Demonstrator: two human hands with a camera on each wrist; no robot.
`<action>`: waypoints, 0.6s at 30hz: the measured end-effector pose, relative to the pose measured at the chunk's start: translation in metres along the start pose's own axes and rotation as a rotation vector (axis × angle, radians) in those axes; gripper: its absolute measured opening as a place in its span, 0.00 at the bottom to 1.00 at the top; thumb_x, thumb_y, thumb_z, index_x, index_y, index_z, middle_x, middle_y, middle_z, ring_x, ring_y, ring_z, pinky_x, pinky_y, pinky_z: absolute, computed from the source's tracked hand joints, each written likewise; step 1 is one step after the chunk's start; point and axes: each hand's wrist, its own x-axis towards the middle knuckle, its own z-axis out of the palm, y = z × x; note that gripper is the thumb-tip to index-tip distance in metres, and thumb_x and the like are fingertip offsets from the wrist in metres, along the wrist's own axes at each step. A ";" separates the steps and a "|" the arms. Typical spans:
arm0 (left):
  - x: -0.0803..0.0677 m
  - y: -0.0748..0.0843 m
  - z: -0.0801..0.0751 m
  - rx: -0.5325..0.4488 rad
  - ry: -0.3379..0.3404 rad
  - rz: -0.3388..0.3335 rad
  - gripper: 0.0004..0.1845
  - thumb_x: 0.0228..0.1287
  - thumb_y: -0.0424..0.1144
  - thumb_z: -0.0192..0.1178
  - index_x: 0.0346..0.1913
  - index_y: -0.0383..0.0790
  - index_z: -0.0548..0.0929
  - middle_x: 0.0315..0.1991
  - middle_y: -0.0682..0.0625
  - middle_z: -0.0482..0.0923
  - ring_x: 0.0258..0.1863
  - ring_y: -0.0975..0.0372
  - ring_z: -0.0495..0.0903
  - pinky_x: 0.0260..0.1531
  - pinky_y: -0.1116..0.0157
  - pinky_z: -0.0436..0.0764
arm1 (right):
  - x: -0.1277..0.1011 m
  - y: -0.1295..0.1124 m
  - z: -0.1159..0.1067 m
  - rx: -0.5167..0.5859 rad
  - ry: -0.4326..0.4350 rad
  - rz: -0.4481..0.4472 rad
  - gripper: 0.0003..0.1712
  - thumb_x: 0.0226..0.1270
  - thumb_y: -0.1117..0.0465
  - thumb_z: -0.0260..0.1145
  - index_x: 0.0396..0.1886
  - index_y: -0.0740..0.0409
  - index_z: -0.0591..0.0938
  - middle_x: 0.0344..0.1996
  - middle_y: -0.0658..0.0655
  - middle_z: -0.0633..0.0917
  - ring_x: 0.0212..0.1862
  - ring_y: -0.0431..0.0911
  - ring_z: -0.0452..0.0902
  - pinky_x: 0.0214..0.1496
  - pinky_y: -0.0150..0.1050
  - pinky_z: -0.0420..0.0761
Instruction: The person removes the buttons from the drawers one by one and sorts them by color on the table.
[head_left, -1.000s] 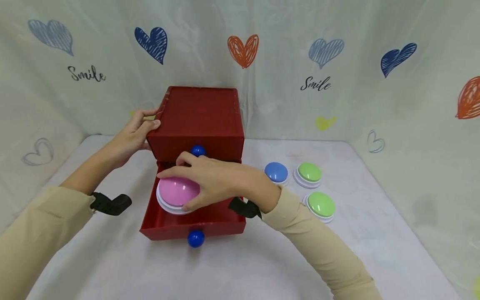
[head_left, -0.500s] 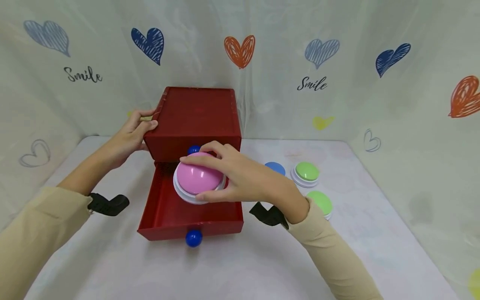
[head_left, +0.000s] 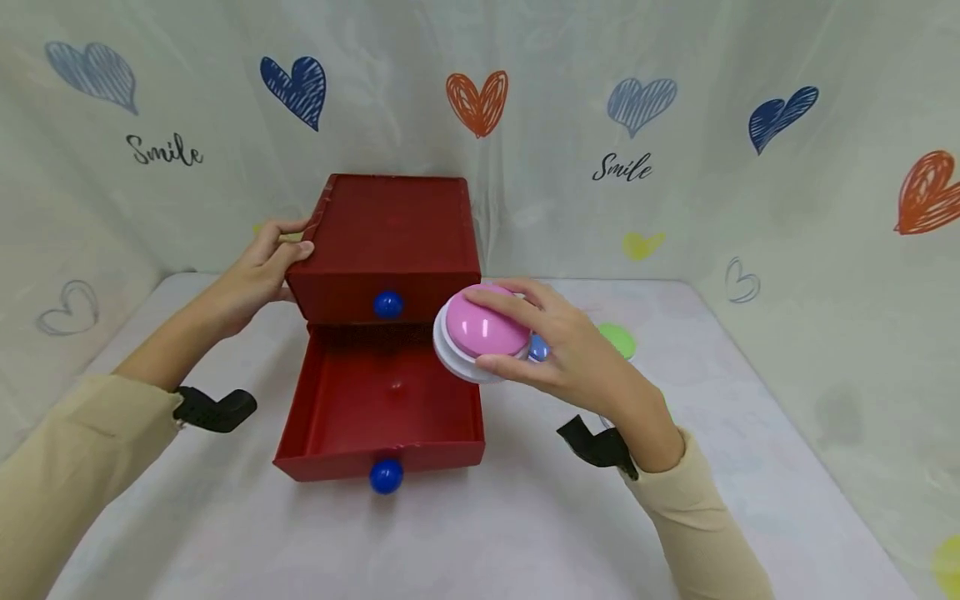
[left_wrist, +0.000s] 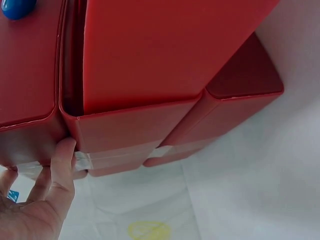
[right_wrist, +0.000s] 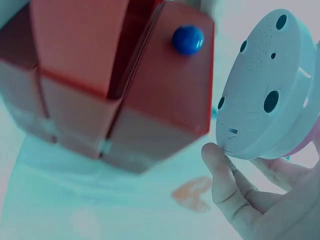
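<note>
My right hand (head_left: 566, 337) grips a pink push button (head_left: 487, 325) with a white base between thumb and fingers. It is raised, just right of the pulled-out lower drawer (head_left: 375, 457). In the right wrist view, the underside of the button's base (right_wrist: 265, 75) shows dark round pads and small holes. The red drawer cabinet (head_left: 397, 225) has blue ball knobs. My left hand (head_left: 258, 275) touches the cabinet's upper left side, thumb and fingers extended against it; the left wrist view shows its fingertips at the side near a seam. Inside the lower drawer, only the bare red bottom shows.
Behind my right hand, a blue push button (head_left: 537, 347) and a green push button (head_left: 619, 338) are partly hidden on the white table (head_left: 442, 550). Another green one is mostly covered by my right wrist. A curtain (head_left: 555, 167) printed with hearts hangs close behind the cabinet.
My right hand has lifted the pink push button out of the lower drawer and carried it to the right, past the drawer's side. My left hand stays at the cabinet.
</note>
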 end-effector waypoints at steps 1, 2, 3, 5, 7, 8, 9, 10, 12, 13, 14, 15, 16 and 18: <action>0.000 0.000 0.000 0.001 -0.002 -0.001 0.29 0.74 0.48 0.35 0.70 0.39 0.44 0.58 0.48 0.57 0.41 0.73 0.75 0.34 0.69 0.79 | -0.004 0.003 -0.002 -0.007 0.007 0.019 0.33 0.55 0.49 0.69 0.63 0.39 0.71 0.59 0.51 0.71 0.58 0.43 0.67 0.47 0.38 0.79; 0.000 0.000 0.000 0.001 -0.001 -0.003 0.29 0.74 0.48 0.35 0.69 0.39 0.44 0.58 0.47 0.57 0.41 0.73 0.75 0.34 0.69 0.79 | -0.007 0.007 -0.004 -0.010 0.015 0.034 0.33 0.56 0.49 0.69 0.63 0.39 0.71 0.59 0.50 0.71 0.58 0.44 0.68 0.47 0.39 0.79; 0.000 0.001 0.000 0.003 -0.002 -0.004 0.29 0.74 0.48 0.35 0.69 0.39 0.44 0.58 0.47 0.57 0.41 0.72 0.75 0.34 0.69 0.79 | -0.011 0.011 -0.006 -0.017 0.023 0.048 0.33 0.56 0.50 0.69 0.63 0.39 0.71 0.60 0.50 0.71 0.59 0.44 0.68 0.47 0.40 0.79; 0.001 0.002 0.001 0.007 0.003 -0.013 0.28 0.74 0.49 0.35 0.69 0.40 0.45 0.59 0.46 0.56 0.41 0.72 0.74 0.34 0.69 0.79 | -0.019 0.019 -0.009 -0.037 0.039 0.077 0.34 0.56 0.51 0.69 0.64 0.39 0.70 0.60 0.50 0.71 0.59 0.45 0.68 0.48 0.42 0.79; 0.001 0.002 0.001 0.011 0.003 -0.012 0.29 0.74 0.49 0.35 0.69 0.39 0.44 0.60 0.45 0.55 0.41 0.72 0.74 0.34 0.69 0.79 | -0.027 0.028 -0.013 -0.055 0.057 0.109 0.34 0.57 0.52 0.69 0.65 0.39 0.69 0.60 0.51 0.71 0.59 0.47 0.68 0.48 0.44 0.80; 0.001 0.003 0.001 0.011 0.003 -0.011 0.29 0.73 0.49 0.35 0.69 0.39 0.45 0.60 0.44 0.55 0.41 0.72 0.74 0.34 0.69 0.79 | -0.030 0.033 -0.014 -0.062 0.068 0.117 0.35 0.57 0.53 0.69 0.65 0.39 0.69 0.60 0.52 0.71 0.59 0.48 0.69 0.48 0.46 0.80; 0.001 0.003 0.001 0.012 0.001 -0.010 0.29 0.73 0.49 0.35 0.69 0.39 0.44 0.60 0.44 0.55 0.41 0.72 0.74 0.34 0.69 0.79 | -0.034 0.038 -0.016 -0.069 0.076 0.129 0.35 0.56 0.54 0.69 0.65 0.40 0.69 0.60 0.52 0.71 0.59 0.49 0.69 0.48 0.47 0.80; 0.001 0.003 0.002 0.010 0.003 -0.011 0.29 0.73 0.49 0.36 0.69 0.40 0.45 0.60 0.45 0.55 0.41 0.72 0.74 0.34 0.69 0.79 | -0.039 0.042 -0.018 -0.074 0.084 0.139 0.36 0.56 0.55 0.69 0.65 0.41 0.69 0.60 0.53 0.70 0.59 0.50 0.69 0.48 0.48 0.80; 0.001 0.003 0.002 0.010 -0.002 -0.006 0.29 0.73 0.49 0.35 0.69 0.39 0.44 0.59 0.44 0.55 0.41 0.72 0.75 0.34 0.68 0.79 | -0.046 0.051 -0.022 -0.083 0.107 0.157 0.36 0.56 0.57 0.70 0.65 0.42 0.69 0.60 0.54 0.71 0.58 0.51 0.70 0.48 0.49 0.79; 0.001 0.003 0.002 0.008 -0.003 -0.004 0.29 0.74 0.49 0.36 0.69 0.39 0.44 0.59 0.44 0.56 0.41 0.72 0.75 0.34 0.68 0.79 | -0.049 0.055 -0.024 -0.092 0.120 0.163 0.36 0.56 0.57 0.70 0.65 0.43 0.70 0.60 0.54 0.71 0.58 0.51 0.70 0.48 0.48 0.79; 0.001 0.003 0.002 0.009 -0.003 -0.004 0.29 0.74 0.49 0.35 0.69 0.39 0.44 0.59 0.44 0.56 0.41 0.72 0.75 0.34 0.68 0.79 | -0.052 0.060 -0.026 -0.100 0.131 0.171 0.36 0.55 0.58 0.70 0.65 0.43 0.70 0.60 0.55 0.72 0.57 0.51 0.71 0.49 0.45 0.79; 0.001 0.003 0.002 0.012 -0.003 -0.004 0.29 0.74 0.49 0.35 0.69 0.39 0.44 0.59 0.45 0.55 0.41 0.72 0.74 0.34 0.69 0.79 | -0.055 0.065 -0.028 -0.104 0.142 0.180 0.36 0.55 0.58 0.70 0.65 0.43 0.70 0.60 0.55 0.72 0.56 0.50 0.71 0.49 0.40 0.78; 0.001 0.003 0.002 0.013 0.000 -0.007 0.29 0.74 0.49 0.35 0.69 0.40 0.44 0.59 0.45 0.56 0.41 0.73 0.74 0.34 0.69 0.79 | -0.058 0.069 -0.030 -0.106 0.152 0.192 0.35 0.56 0.58 0.70 0.65 0.44 0.70 0.60 0.55 0.72 0.55 0.50 0.72 0.49 0.35 0.77; 0.002 0.003 0.001 0.018 -0.006 -0.001 0.29 0.74 0.48 0.35 0.69 0.39 0.43 0.59 0.45 0.55 0.41 0.73 0.74 0.34 0.69 0.79 | -0.063 0.078 -0.033 -0.103 0.174 0.215 0.35 0.56 0.59 0.70 0.65 0.44 0.70 0.60 0.55 0.72 0.53 0.49 0.72 0.48 0.25 0.72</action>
